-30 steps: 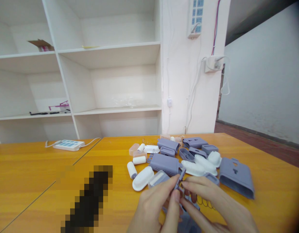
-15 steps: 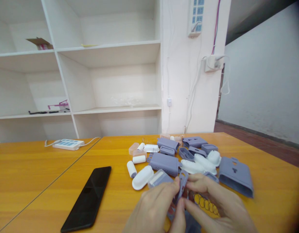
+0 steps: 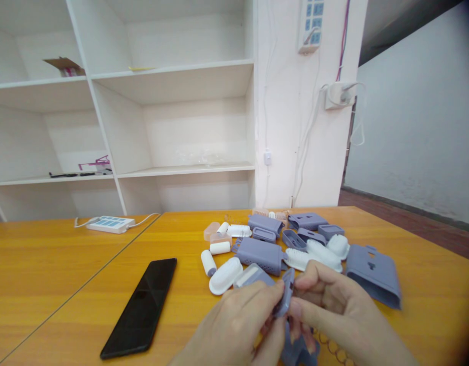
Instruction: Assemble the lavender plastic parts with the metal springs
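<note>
Pinched in my left hand [image 3: 242, 317] is a small grey-purple oval plastic part [image 3: 286, 295], held tilted on edge. My right hand [image 3: 337, 310] has its thumb and fingertips closed at the part's right side; the exact contact there is partly hidden. Below the hands lies another grey-purple plastic piece [image 3: 299, 353], mostly covered by fingers. A dark coil spring [image 3: 335, 351] shows under my right hand. Just beyond the fingers are a grey-purple case with a white insert [image 3: 253, 276] and a perforated grey-purple housing [image 3: 260, 254].
White oval shells [image 3: 226, 275], white rollers [image 3: 208, 263] and more grey-purple housings [image 3: 373, 272] lie scattered on the wooden table [image 3: 74, 295]. A black phone [image 3: 141, 307] lies to the left. Further back is a power strip [image 3: 110, 224], before white shelves [image 3: 173, 71].
The grey-purple part has been turned in my fingers and sits slightly lower. My right hand's fingers have shifted on it, and the spring shows lower down. The view has moved slightly.
</note>
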`<act>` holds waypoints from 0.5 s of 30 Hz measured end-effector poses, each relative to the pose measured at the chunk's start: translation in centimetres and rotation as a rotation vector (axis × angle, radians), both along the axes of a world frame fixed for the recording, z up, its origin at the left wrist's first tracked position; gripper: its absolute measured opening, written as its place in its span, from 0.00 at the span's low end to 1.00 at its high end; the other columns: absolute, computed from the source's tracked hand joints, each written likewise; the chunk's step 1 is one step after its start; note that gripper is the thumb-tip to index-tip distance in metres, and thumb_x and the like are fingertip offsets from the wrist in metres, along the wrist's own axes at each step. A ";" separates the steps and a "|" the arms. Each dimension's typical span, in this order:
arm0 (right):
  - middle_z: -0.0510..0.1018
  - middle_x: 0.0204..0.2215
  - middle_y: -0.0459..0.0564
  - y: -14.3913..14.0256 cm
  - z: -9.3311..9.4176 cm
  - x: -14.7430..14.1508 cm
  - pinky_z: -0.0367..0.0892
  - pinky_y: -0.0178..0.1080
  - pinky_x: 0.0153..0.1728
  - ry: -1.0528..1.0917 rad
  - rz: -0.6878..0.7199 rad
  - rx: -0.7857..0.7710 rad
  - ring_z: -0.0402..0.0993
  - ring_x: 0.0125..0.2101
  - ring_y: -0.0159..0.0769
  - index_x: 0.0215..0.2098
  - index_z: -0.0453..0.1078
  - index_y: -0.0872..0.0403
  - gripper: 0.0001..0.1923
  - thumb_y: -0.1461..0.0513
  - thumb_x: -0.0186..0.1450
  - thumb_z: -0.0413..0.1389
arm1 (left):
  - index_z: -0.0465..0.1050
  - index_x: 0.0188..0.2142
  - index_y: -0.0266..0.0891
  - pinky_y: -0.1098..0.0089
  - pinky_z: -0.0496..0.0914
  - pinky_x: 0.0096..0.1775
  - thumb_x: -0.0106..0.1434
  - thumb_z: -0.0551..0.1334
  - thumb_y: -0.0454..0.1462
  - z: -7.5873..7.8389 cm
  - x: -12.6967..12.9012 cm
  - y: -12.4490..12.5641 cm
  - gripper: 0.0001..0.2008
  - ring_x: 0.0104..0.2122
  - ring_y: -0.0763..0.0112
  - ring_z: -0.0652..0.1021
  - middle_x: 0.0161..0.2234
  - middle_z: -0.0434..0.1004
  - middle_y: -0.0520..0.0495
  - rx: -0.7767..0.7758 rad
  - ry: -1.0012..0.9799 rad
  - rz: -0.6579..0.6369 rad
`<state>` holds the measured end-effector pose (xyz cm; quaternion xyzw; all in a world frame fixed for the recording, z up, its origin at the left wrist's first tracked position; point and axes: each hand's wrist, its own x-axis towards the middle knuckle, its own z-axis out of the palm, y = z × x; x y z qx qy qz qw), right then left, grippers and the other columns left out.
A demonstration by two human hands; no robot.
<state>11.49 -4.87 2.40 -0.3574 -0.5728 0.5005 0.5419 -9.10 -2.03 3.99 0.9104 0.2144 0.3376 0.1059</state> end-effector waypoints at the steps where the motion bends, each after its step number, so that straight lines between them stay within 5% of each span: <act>1: 0.83 0.26 0.43 0.1 0.0 0.0 0.77 0.33 0.21 -0.018 0.005 -0.004 0.84 0.23 0.37 0.37 0.64 0.48 0.19 0.49 0.67 0.68 | 0.78 0.48 0.33 0.68 0.77 0.36 0.69 0.56 0.31 -0.1 0.1 0.1 0.14 0.32 0.62 0.83 0.33 0.84 0.39 0.001 -0.008 -0.001; 8: 0.81 0.23 0.46 0.6 0.7 1.0 0.76 0.33 0.25 -0.225 -0.062 0.015 0.80 0.22 0.34 0.32 0.74 0.52 0.22 0.44 0.72 0.58 | 0.79 0.31 0.36 0.76 0.67 0.29 0.71 0.56 0.34 0.9 0.9 -0.7 0.16 0.24 0.74 0.75 0.23 0.77 0.48 -0.228 -0.115 0.125; 12: 0.76 0.26 0.42 -0.1 2.0 1.5 0.70 0.29 0.31 -0.466 -0.288 0.253 0.74 0.28 0.31 0.30 0.74 0.50 0.16 0.50 0.70 0.63 | 0.73 0.25 0.37 0.76 0.65 0.27 0.70 0.58 0.42 2.0 1.1 -1.4 0.18 0.24 0.74 0.73 0.21 0.71 0.51 -0.701 -0.123 0.190; 15: 0.82 0.36 0.44 -0.7 2.3 1.8 0.75 0.31 0.40 -0.525 -0.244 0.356 0.79 0.37 0.35 0.39 0.79 0.45 0.07 0.52 0.70 0.64 | 0.71 0.28 0.37 0.77 0.66 0.25 0.66 0.63 0.47 1.7 1.2 -1.4 0.17 0.22 0.77 0.72 0.24 0.73 0.51 -1.030 -0.199 0.103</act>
